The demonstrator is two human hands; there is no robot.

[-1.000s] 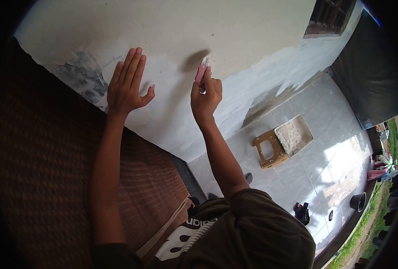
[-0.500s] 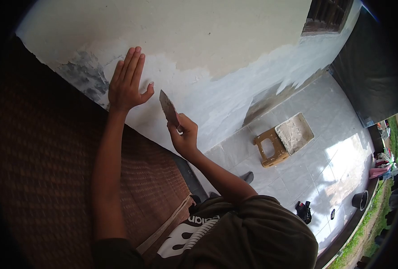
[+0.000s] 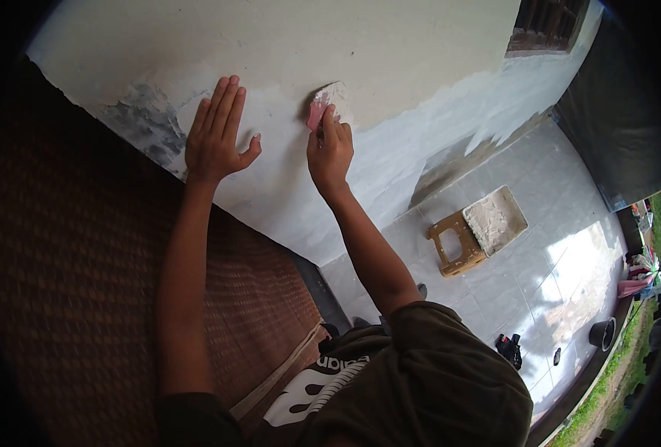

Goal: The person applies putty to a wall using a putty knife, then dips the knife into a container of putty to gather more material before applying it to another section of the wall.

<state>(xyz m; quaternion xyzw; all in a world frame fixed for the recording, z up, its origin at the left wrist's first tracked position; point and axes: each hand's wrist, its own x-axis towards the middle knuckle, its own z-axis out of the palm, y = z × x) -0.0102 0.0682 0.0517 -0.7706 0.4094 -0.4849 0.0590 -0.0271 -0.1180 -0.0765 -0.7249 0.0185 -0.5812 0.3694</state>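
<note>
My left hand (image 3: pixel 217 141) lies flat on the wall (image 3: pixel 271 45), fingers stretched up and thumb apart, beside a rough grey patch (image 3: pixel 148 119) near the wall's edge. In my right hand (image 3: pixel 330 156) is a scraper (image 3: pixel 320 110) with a pink part, its blade smeared with pale paste and held against the wall, where the beige surface meets the whitish coat. A tray of pale paste (image 3: pixel 496 221) rests partly on a tan plastic stool (image 3: pixel 457 244) to the right.
Brown woven matting (image 3: pixel 84 298) fills the left side. Grey floor tiles (image 3: pixel 449 298) bear a black object (image 3: pixel 508 350) and a dark bucket (image 3: pixel 601 334). A barred window (image 3: pixel 546 26) is at the upper right, near a dark sheet (image 3: pixel 613 112).
My right hand has moved up and to the right with the scraper, whose blade has turned and now meets the wall. My left hand remains on the wall.
</note>
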